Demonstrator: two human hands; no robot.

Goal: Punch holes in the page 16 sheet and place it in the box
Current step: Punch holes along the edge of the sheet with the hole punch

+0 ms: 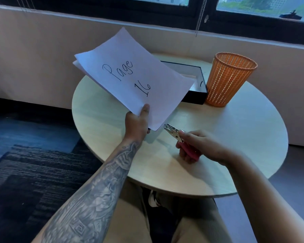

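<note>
My left hand (138, 122) pinches the near edge of a white sheet (130, 76) with "Page 16" handwritten on it, holding it tilted above the round table. More white sheets show behind its far left corner. My right hand (198, 146) grips a hole punch (181, 139) with pink handles. Its metal jaws point toward the sheet's near corner, a short gap away. A black box (198, 81) with a pale inside lies at the back of the table, partly hidden by the sheet.
An orange mesh basket (230, 79) stands upright right of the box. The light wooden round table (235, 134) sits before a beige wall under windows. Dark carpet lies to the left. My legs are under the table's near edge.
</note>
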